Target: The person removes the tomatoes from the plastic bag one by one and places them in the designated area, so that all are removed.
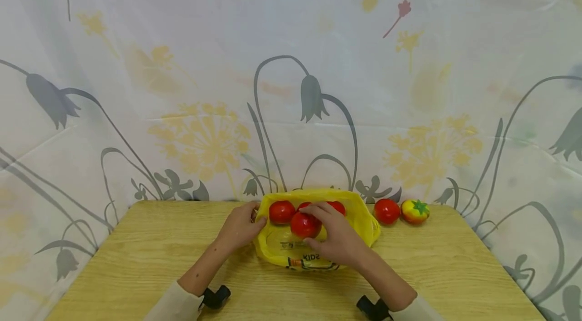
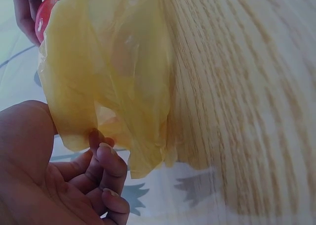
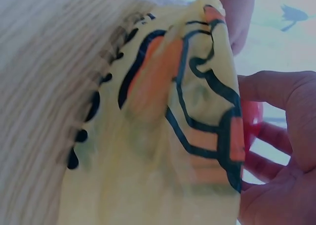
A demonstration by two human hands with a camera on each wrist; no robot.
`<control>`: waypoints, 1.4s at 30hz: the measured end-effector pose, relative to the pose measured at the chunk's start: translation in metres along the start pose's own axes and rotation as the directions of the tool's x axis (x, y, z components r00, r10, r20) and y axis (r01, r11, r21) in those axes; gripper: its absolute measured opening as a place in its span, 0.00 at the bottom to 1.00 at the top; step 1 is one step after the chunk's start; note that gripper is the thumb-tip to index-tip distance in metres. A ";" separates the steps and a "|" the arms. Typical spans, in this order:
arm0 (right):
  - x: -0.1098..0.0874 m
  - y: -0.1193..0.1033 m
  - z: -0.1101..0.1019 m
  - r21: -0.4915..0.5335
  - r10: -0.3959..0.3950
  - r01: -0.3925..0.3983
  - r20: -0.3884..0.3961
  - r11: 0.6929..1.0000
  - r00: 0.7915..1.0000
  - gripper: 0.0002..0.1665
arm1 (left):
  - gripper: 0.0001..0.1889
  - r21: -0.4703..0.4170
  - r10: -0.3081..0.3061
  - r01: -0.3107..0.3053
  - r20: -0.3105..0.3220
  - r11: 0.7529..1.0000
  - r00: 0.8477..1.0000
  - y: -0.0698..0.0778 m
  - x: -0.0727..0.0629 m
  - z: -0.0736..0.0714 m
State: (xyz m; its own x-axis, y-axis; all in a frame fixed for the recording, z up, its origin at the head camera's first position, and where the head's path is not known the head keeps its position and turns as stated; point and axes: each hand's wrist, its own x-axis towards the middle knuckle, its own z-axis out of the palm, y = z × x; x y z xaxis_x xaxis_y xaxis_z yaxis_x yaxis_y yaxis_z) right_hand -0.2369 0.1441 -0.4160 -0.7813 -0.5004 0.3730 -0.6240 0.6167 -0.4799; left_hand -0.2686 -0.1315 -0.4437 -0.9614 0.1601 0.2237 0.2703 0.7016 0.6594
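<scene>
A yellow plastic bag [image 1: 359, 210] with printed lettering lies on the table, its mouth spread wide. My left hand [image 1: 241, 225] pinches the bag's left rim; in the left wrist view, the thumb of that hand [image 2: 74, 175] is behind the thin yellow plastic [image 2: 108, 71]. A glossy round red fruit [image 1: 304, 226] is gripped by my right hand [image 1: 338, 237] over the bag's mouth. Behind it, another red fruit [image 1: 282, 212] and a red fruit [image 1: 337, 207] show inside the bag, with one more partly hidden. The bag's printed side [image 3: 187, 111] covers part of my right hand's work in the right wrist view.
To the right of the bag, a round red fruit [image 1: 387, 211] sits beside a yellow-and-red fruit [image 1: 415, 211] with a green star-shaped top. The wooden table [image 1: 173, 235] ends at a flower-printed cloth [image 1: 282, 134] behind.
</scene>
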 end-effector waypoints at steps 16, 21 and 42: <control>0.000 0.009 -0.030 0.002 0.019 -0.019 -0.092 1.000 0.996 0.35 | 0.15 -0.001 -0.015 0.015 0.005 1.000 1.000 0.001 0.000 -0.001; -0.001 0.014 -0.039 -0.032 0.021 -0.025 -0.120 0.999 0.993 0.35 | 0.16 -0.005 -0.013 0.013 0.006 1.000 1.000 0.001 0.000 -0.002; -0.005 0.041 -0.075 -0.092 0.057 -0.079 -0.218 0.993 0.974 0.35 | 0.16 -0.015 -0.023 0.024 0.011 1.000 1.000 -0.001 0.001 -0.003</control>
State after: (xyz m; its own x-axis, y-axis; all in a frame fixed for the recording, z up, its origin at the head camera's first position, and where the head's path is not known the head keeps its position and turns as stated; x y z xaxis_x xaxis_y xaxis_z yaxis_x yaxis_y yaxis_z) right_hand -0.2589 0.2177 -0.3781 -0.7990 -0.3200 0.5091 -0.5589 0.7077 -0.4323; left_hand -0.2693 -0.1340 -0.4424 -0.9680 0.1509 0.2006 0.2482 0.6946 0.6752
